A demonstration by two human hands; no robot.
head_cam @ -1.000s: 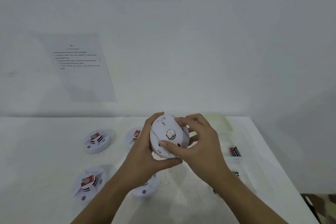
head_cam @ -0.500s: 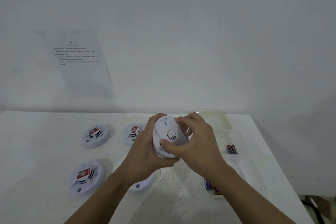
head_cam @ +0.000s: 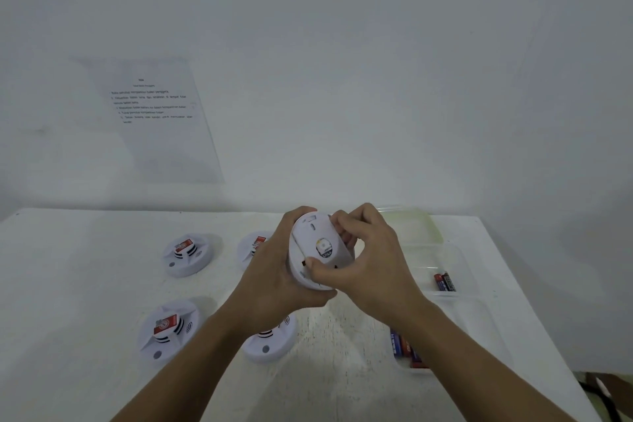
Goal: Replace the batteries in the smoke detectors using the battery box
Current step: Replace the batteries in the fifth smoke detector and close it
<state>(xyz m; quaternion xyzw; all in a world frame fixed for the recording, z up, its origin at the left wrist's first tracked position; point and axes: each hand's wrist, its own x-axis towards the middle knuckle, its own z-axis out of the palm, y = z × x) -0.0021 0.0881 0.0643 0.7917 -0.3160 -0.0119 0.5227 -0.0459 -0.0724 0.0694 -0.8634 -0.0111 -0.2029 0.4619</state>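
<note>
Left grip (head_cam: 274,281) clasps a smoke detector (head_cam: 318,247) raised above the worktop (head_cam: 68,284) as the right grip (head_cam: 370,267) curls round its back cover; four more detectors (head_cam: 186,255) lie left of and below the grips, the battery box (head_cam: 479,301) to their right, so most of the job seemingly remains

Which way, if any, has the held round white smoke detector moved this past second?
No. The round white smoke detector stays right of the rear-middle red-labelled white detector on the white table; only the camera shifted.
</note>
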